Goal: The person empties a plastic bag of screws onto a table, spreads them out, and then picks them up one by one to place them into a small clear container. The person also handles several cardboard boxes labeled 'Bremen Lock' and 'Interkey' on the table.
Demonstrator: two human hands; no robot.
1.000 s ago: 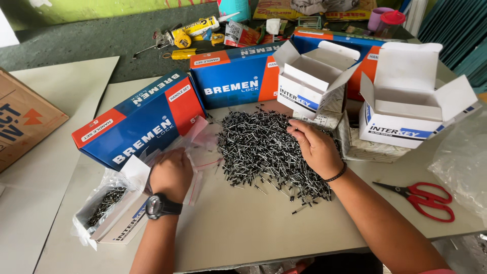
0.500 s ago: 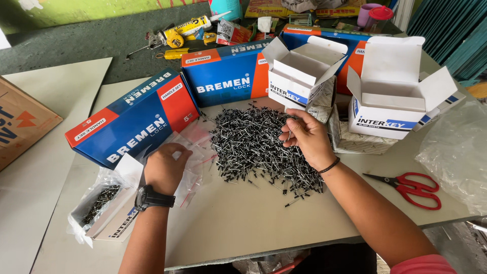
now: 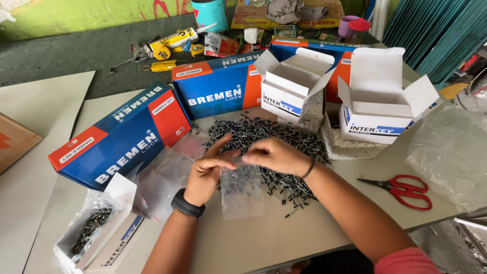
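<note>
Clear plastic is what both hands hold: a small transparent bag (image 3: 242,190) hangs from the fingers and its lower part rests on the table (image 3: 324,228) just below the hands. The left hand (image 3: 207,172), with a black watch (image 3: 187,203) on its wrist, pinches the left side of the bag's top edge, the fingers close together and the forefinger stretched up. The right hand (image 3: 276,155), with a thin dark band at the wrist, pinches the right side of the same edge, the fingers curled narrow; I cannot tell if it also keeps some small pieces inside. Directly behind and under the right hand lies a wide heap of small dark metal pieces (image 3: 264,137), like rivets or little nails, and a few of them are scattered near the forearm. Left of the left hand lie more empty clear bags (image 3: 167,172), and beyond them a long blue and red box (image 3: 122,137). Near the left elbow is an open white box (image 3: 101,238) lined with plastic, with some dark pieces inside. Beyond the hands stand a second blue and red box (image 3: 218,89) and two open white cartons (image 3: 297,89). Right of the right forearm, well apart, lie red-handled scissors (image 3: 401,189).
</note>
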